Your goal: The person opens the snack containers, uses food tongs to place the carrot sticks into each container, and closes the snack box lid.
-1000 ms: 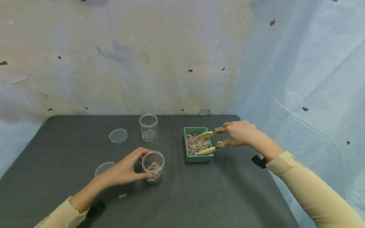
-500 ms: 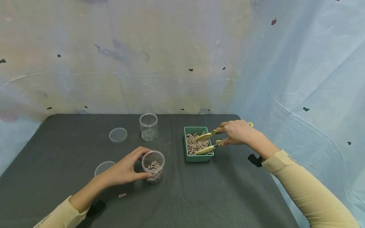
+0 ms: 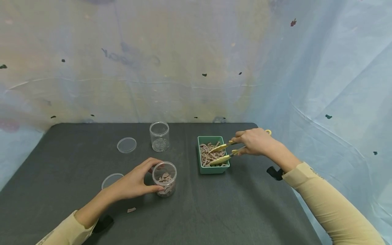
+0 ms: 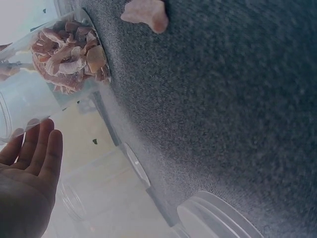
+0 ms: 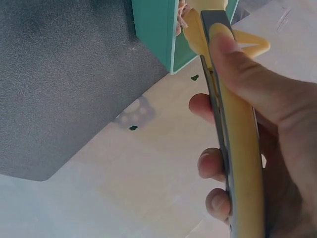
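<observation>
My left hand [image 3: 134, 183] holds a clear plastic jar [image 3: 166, 189] upright on the table, thumb on the near side and fingers behind. Brownish-pink strips that look like meat [image 4: 67, 57] fill its lower part. My right hand [image 3: 254, 141] grips yellow-tipped tongs [image 5: 242, 148], with the thumb along one arm and the fingers round the other. The tongs' two tips stand apart among more strips [image 3: 208, 154] in a green rectangular container [image 3: 213, 171].
A second clear jar [image 3: 159, 137] stands behind the first, with nothing inside. One round clear lid [image 3: 127, 145] lies to its left, and another lid [image 3: 105, 180] is partly hidden by my left hand. A loose strip [image 3: 131, 210] lies on the dark table [image 3: 214, 211].
The tongs' tips have come slightly closer together in the green container, and my right hand has shifted a little left. My left hand and the jar have stayed put.
</observation>
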A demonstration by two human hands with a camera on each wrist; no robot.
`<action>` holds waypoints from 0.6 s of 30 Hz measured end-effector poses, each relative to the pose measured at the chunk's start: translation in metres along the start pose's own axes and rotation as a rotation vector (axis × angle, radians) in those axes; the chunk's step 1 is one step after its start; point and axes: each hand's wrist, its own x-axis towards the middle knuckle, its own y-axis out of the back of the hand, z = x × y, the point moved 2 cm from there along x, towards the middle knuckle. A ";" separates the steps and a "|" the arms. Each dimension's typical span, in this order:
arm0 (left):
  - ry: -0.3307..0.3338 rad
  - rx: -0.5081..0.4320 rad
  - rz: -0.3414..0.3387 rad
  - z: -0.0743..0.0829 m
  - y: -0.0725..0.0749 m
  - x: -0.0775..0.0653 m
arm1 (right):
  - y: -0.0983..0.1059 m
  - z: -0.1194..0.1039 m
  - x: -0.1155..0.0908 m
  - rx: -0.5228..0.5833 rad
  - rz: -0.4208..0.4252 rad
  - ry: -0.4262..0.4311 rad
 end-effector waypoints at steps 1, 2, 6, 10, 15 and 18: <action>0.000 0.000 -0.001 0.000 0.000 0.000 | 0.000 0.000 -0.001 -0.002 0.006 0.003; -0.001 -0.001 -0.001 0.000 0.000 0.000 | 0.000 0.000 -0.001 -0.003 0.010 0.005; -0.003 -0.004 -0.001 0.000 0.000 0.001 | -0.001 0.002 -0.002 0.001 0.023 0.015; -0.004 -0.006 0.002 0.001 0.000 0.001 | -0.001 0.003 -0.004 0.010 0.048 0.029; 0.011 -0.002 -0.003 0.002 0.000 0.000 | 0.000 0.002 -0.005 0.009 0.085 0.055; 0.018 0.005 -0.006 0.001 -0.001 -0.001 | 0.000 0.001 -0.006 0.001 0.098 0.065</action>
